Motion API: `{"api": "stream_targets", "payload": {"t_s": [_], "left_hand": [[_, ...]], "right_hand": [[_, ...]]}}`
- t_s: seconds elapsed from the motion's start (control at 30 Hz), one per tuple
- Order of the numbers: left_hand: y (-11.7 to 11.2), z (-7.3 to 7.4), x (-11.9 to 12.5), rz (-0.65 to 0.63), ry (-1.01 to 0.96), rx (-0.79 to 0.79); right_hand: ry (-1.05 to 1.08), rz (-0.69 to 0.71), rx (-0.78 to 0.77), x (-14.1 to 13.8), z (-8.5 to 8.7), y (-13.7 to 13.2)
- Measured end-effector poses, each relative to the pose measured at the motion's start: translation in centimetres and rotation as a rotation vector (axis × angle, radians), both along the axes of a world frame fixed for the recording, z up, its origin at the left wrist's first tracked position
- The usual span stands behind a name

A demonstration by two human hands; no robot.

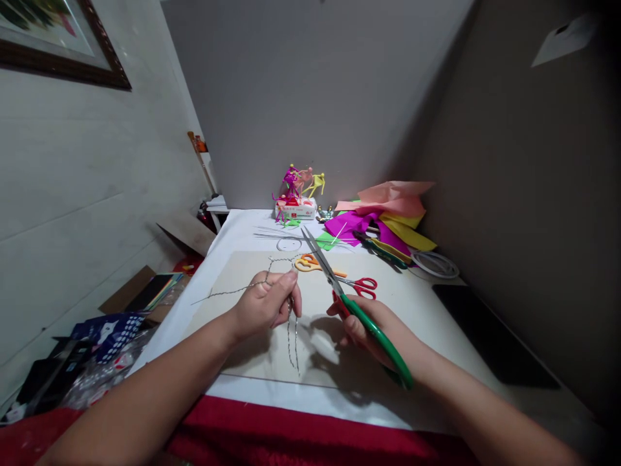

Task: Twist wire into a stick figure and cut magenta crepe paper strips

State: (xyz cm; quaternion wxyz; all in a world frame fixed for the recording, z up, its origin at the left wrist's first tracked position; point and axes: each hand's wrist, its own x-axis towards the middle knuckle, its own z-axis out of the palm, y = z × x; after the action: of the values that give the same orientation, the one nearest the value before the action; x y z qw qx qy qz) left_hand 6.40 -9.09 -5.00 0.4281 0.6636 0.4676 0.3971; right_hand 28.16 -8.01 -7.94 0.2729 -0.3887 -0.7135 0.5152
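Twisted wire [289,333] hanging over pale board [230,275], left hand [272,299] pinching it. Right hand [392,318] gripping green scissors [361,315] at four o'clock, blades pointing toward eleven. Seemingly trimming wire; next snip calling for steady pinch. Paper figures [292,181] standing at twelve.

So there's one white printed cardboard box [306,210], and in front of it, one bent silver twisted-wire piece [289,333], one pair of green-handled scissors [332,279], one red-handled pair [358,283], plus one black rectangular panel [490,336] front right.
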Motion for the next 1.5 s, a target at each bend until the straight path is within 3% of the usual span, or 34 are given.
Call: {"api": "stream_targets", "payload": {"t_s": [0.1, 0.53, 0.83, 1.5], "left_hand": [[0.0, 0.0, 0.0, -0.029, 0.035, 0.004], [0.3, -0.5, 0.0, -0.011, -0.056, 0.007], [0.3, -0.5, 0.1, 0.026, -0.083, -0.004], [0.2, -0.6, 0.3, 0.02, -0.086, 0.008]], "right_hand": [[-0.03, 0.001, -0.023, 0.2, -0.2, 0.2], [-0.113, 0.171, 0.172, 1.3, 0.9, -1.2], [-0.103, 0.16, 0.151, 1.8, -0.3, -1.0], [-0.181, 0.174, 0.122, 1.5, 1.6, -1.3]]}}
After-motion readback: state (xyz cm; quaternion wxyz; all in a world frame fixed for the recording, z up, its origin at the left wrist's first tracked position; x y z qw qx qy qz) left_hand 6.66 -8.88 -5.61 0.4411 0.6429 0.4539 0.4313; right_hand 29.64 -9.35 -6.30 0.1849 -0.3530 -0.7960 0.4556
